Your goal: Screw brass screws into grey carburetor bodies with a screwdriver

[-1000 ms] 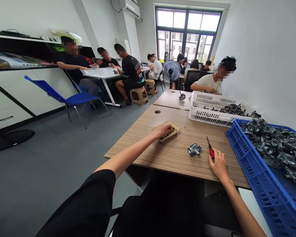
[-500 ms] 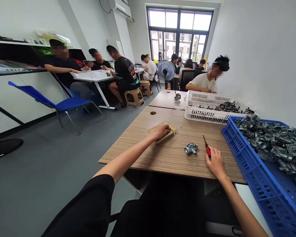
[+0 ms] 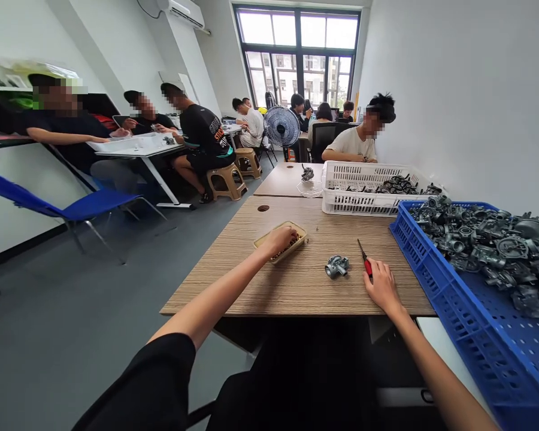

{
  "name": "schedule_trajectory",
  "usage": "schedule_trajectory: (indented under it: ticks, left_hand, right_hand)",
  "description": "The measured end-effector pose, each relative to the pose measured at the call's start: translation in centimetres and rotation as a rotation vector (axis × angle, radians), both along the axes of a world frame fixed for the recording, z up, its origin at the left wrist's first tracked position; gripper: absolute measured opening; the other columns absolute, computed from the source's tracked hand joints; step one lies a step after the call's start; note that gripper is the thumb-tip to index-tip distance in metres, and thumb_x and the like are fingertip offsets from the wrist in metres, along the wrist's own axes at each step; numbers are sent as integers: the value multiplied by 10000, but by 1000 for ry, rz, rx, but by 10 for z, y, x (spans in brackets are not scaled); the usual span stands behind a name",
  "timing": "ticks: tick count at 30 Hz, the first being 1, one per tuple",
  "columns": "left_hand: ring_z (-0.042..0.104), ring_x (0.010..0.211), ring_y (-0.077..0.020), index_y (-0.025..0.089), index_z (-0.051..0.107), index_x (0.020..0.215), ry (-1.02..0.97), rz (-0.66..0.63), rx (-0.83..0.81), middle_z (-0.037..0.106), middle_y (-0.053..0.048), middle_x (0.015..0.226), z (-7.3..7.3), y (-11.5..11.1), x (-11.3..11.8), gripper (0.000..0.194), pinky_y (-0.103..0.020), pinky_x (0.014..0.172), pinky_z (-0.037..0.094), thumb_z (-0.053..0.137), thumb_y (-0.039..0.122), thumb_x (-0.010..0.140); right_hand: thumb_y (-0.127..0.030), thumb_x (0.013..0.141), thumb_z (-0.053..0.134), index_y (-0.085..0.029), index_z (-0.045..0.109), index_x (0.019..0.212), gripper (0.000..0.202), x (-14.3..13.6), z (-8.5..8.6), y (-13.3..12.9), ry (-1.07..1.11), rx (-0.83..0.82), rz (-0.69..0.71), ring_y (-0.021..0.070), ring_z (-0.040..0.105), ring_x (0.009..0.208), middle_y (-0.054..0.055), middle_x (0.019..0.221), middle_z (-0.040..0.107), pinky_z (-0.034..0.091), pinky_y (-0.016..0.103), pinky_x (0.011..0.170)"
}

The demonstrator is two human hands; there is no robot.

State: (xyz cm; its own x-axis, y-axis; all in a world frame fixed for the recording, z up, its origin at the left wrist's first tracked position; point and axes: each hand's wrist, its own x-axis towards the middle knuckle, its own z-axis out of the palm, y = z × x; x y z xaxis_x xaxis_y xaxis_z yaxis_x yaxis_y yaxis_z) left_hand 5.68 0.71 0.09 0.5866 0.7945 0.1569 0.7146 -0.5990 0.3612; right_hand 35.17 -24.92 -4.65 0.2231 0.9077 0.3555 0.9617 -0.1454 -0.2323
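Note:
My left hand (image 3: pixel 276 239) reaches into a small tan tray (image 3: pixel 263 238) of small brass-coloured parts, fingertips down among them; whether it grips one is hidden. My right hand (image 3: pixel 381 288) lies on the wooden table (image 3: pixel 296 287) over the red handle of a screwdriver (image 3: pixel 364 260), whose dark shaft points away from me. A small grey metal carburetor body (image 3: pixel 336 266) rests on the table between my hands, untouched.
A blue crate (image 3: pixel 435 287) heaped with grey metal castings stands at my right. Behind it is a white basket (image 3: pixel 363 200) with more parts and a clear dish (image 3: pixel 309 188). A person sits at the far end; others work at a left table. A blue chair (image 3: pixel 76 209) stands left.
The view has swung to the right, shifting everything leftward in the picture. My hands keep their places at the tan tray and on the screwdriver.

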Motion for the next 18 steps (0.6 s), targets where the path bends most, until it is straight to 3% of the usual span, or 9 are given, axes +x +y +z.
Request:
schedule_trajectory:
  ticks: [4,7,11,15,18]
  left_hand:
    - [649,812,-226,199,731,749,75,-36,32,694,-91,842,4,1,-1,306,-308,778,465,471,214,908]
    - [659,870,-223,189,739,841,28,-64,74,699,-94,928,13,-4,2,271,-307,820,486,479,203,917]
    - [671,950,-209,203,728,1037,-70,-167,143,699,-77,1054,18,-35,11,252,-300,850,514,487,230,964]
    - [678,996,-205,214,721,1062,17,-305,234,691,-76,1061,1,-80,19,265,-299,879,532,473,170,980]
    - [685,952,-206,206,716,1072,129,-331,258,678,-79,1013,-15,-101,21,257,-302,860,545,487,141,974]
  right_hand:
    - [-273,991,471,-151,516,1407,435,-1,1,0,17,-8,-7,288,530,1162,142,1291,631,434,403,985]
    - [-268,991,470,-160,514,1411,436,-1,1,-1,27,-12,-12,285,527,1169,138,1299,630,432,402,984]
    - [-269,996,460,-168,519,1413,433,-4,2,-2,15,-21,-23,282,535,1150,140,1282,633,435,407,962]
    - [-266,1001,450,-167,522,1414,430,-6,3,-3,25,-36,-33,278,533,1156,139,1281,634,424,397,968]
    - [-269,1002,450,-171,521,1417,433,-8,5,-4,33,-45,-36,277,528,1165,137,1282,633,414,393,986]
